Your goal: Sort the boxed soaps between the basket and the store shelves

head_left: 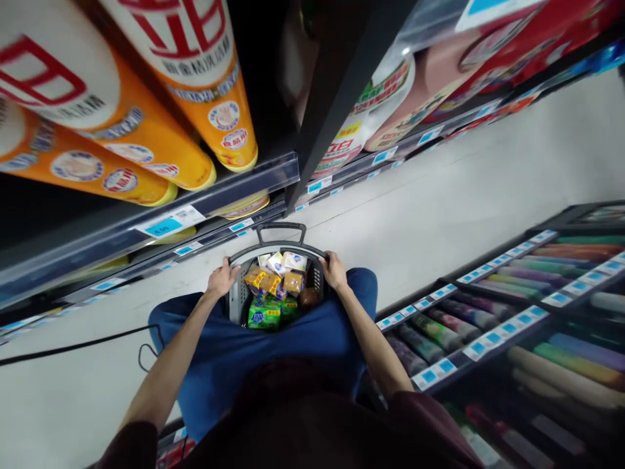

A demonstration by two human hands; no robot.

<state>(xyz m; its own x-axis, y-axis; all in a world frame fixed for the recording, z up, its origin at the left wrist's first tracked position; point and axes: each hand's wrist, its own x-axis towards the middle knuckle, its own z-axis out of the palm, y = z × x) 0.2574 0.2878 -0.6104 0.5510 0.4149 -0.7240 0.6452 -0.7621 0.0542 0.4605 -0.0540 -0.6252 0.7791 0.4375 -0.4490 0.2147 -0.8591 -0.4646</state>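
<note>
A grey shopping basket (239,294) stands between my bent knees. My left hand (223,279) is closed round its rim on the left side, and my right hand (334,270) grips the rim on the right. Inside lie white packets (293,262) at the far end, orange-yellow packets (266,283) in the middle and green packets (264,312) nearest me. A round brown item (308,298) sits at the right of the basket; its kind I cannot make out. The basket's handle (281,225) leans outward beyond the far rim.
Orange bottles (222,117) stand on the shelf (254,181) at upper left. Pink and white bottles (346,143) fill the shelf past a dark upright (336,71). Shelves of bottles (439,329) run along the right. A black cable (78,346) crosses at left above the pale floor (488,156).
</note>
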